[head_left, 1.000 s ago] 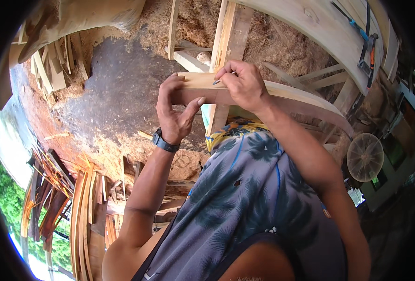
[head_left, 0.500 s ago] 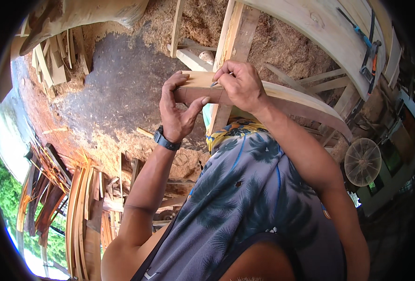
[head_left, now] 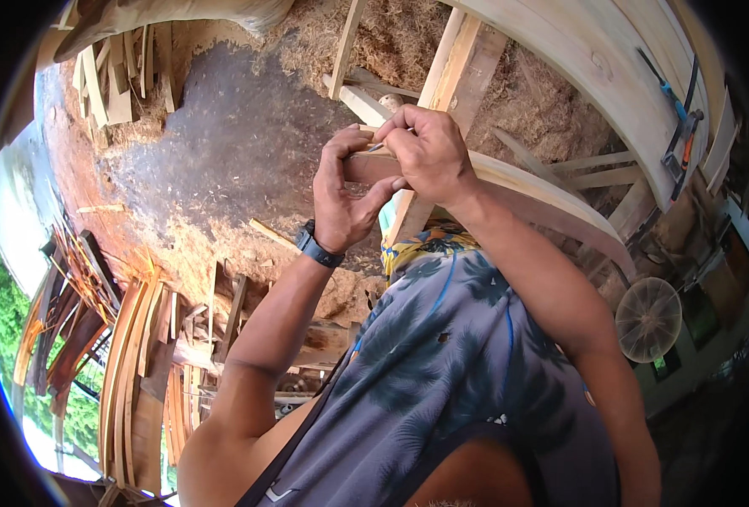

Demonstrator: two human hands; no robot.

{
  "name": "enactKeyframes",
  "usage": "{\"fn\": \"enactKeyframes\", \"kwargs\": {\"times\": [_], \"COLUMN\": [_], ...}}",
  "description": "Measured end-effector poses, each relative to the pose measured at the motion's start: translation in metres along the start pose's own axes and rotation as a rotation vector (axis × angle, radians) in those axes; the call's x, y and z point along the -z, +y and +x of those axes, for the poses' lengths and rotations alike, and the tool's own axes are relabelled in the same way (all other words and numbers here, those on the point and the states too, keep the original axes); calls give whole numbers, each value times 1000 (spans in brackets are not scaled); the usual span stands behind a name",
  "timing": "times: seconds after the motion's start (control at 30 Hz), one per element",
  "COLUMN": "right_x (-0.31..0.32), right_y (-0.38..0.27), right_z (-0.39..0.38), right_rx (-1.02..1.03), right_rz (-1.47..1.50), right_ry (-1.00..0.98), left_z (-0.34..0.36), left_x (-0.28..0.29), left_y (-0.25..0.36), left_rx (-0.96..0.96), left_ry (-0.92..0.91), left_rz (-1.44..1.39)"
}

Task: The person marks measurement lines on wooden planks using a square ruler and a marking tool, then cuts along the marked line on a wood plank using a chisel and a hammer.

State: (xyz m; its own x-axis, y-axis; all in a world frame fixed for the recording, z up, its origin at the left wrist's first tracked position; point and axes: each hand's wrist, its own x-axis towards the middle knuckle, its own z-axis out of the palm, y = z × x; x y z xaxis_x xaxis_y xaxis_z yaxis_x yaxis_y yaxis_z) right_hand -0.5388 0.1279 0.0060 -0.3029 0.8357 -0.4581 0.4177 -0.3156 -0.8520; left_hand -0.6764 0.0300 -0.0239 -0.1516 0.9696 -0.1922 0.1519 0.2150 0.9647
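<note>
A long curved piece of wood (head_left: 552, 215), pale on top and brown on its side, runs from in front of me toward the right. My left hand (head_left: 341, 190) is closed around its left end, fingers over the far side and thumb on the near side. Between the fingertips of my right hand (head_left: 434, 159) is a thin pencil (head_left: 376, 148); only its tip end shows. That tip is at the wood's upper edge, close to my left fingers. The right hand hides part of the wood.
A wooden beam (head_left: 449, 63) passes beneath the curved piece. Large pale planks (head_left: 594, 63) at the upper right carry a hammer (head_left: 687, 139) and other tools. Wood strips (head_left: 133, 372) stand at lower left, offcuts (head_left: 117, 93) lie at upper left, and a round fan (head_left: 648, 319) is at right.
My right hand has slid left along the wood with the pencil, closer to my left hand. The left hand keeps its grip on the end. The whole view has shifted slightly.
</note>
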Motion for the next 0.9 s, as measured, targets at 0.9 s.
{"fn": "enactKeyframes", "kwargs": {"times": [0.9], "right_x": [0], "right_y": [1], "right_z": [0], "right_rx": [-74], "right_rz": [-68], "right_ry": [-14], "left_z": [-4], "left_x": [1], "left_y": [-4], "left_rx": [8], "left_ry": [-11], "left_rz": [1]}}
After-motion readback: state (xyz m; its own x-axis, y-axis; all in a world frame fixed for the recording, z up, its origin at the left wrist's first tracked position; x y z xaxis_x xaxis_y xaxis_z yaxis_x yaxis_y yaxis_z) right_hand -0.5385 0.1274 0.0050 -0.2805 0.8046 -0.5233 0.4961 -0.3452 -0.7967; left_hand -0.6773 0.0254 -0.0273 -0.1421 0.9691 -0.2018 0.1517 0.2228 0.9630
